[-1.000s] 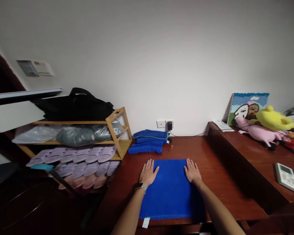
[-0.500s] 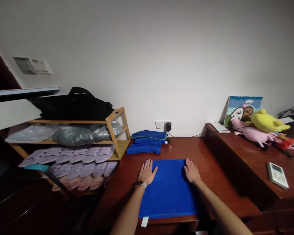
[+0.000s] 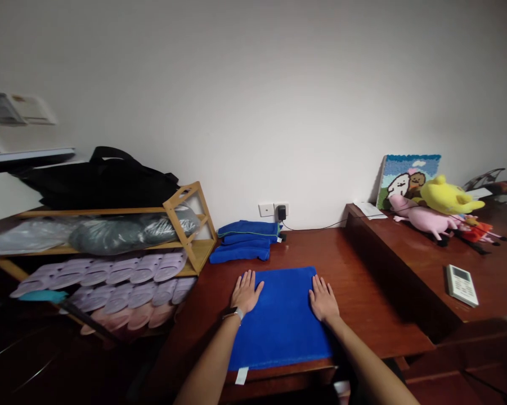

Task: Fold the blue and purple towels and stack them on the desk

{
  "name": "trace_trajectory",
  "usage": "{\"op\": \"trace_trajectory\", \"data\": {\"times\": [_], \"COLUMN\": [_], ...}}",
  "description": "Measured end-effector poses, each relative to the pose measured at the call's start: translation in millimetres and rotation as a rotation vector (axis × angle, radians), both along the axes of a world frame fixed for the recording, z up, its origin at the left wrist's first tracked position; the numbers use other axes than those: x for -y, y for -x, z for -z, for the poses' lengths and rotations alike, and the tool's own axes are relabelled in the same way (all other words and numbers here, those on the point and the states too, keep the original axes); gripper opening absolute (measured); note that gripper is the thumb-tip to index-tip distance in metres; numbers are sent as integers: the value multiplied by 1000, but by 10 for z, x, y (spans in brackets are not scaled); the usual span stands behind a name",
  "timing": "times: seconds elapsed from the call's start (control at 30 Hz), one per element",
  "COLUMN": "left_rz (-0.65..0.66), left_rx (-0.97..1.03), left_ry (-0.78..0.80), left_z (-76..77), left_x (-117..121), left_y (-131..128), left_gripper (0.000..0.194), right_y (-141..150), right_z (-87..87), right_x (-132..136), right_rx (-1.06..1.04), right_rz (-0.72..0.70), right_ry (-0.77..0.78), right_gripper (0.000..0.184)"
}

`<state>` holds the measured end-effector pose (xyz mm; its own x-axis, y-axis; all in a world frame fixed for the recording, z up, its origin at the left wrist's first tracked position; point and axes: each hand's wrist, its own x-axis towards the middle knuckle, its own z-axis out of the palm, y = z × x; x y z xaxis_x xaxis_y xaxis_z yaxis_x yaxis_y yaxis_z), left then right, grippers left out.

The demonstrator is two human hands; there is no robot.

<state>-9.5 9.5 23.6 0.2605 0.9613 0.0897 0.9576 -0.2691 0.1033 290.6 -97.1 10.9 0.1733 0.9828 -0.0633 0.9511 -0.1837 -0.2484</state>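
A blue towel (image 3: pixel 282 318) lies spread flat on the dark red wooden table (image 3: pixel 363 304), with a white tag at its near left corner. My left hand (image 3: pixel 245 292) rests flat on the towel's far left corner, fingers stretched out, a watch on the wrist. My right hand (image 3: pixel 322 299) lies flat on the far right corner, fingers also open. Neither hand holds anything. Behind the towel a stack of folded blue towels (image 3: pixel 245 242) sits against the wall.
A wooden rack (image 3: pixel 189 225) at the left carries a black bag (image 3: pixel 101 180), plastic bags and rows of lilac slippers (image 3: pixel 118 275). A raised shelf at the right holds plush toys (image 3: pixel 439 205), a picture and a white remote (image 3: pixel 461 284). A charger (image 3: pixel 281 212) is plugged into the wall socket.
The view has swung to the right and slightly down, so everything sits further left in the picture. Both hands stay flat on the towel's far corners.
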Motion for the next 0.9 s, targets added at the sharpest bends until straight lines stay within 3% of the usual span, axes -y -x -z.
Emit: {"op": "trace_trajectory", "data": {"times": [0.1,0.17,0.27,0.33,0.4,0.47,0.57,0.77,0.9], "left_rz": [33,146,360,407,412,411,369,37,-22], "left_rx": [51,91,121,142,151,139,106,47,35], "left_ry": [-101,-124,-61,-37,-20,-6,-2,13,-34], "left_z": [-82,-95,-29,43,104,138,153,188,189], "left_x": [100,269,595,776,883,917,881,804,844], "left_y": [-277,-615,-1175,-1437,-1533,-1456,-1080,-46,219], "left_gripper": [77,74,72,71,71,71,72,78,82], "right_y": [9,11,8,4,2,3,7,3,0], "right_z": [-23,-40,-63,-74,-81,-82,-70,-15,-35], "right_x": [3,10,26,36,42,43,37,19,19], "right_rx": [-16,-18,-4,11,19,14,-3,8,7], "right_rz": [2,3,-5,-20,-32,-31,-11,3,6], "right_ry": [9,13,24,36,39,28,14,12,15], "right_gripper": [67,67,67,66,66,66,67,67,68]}}
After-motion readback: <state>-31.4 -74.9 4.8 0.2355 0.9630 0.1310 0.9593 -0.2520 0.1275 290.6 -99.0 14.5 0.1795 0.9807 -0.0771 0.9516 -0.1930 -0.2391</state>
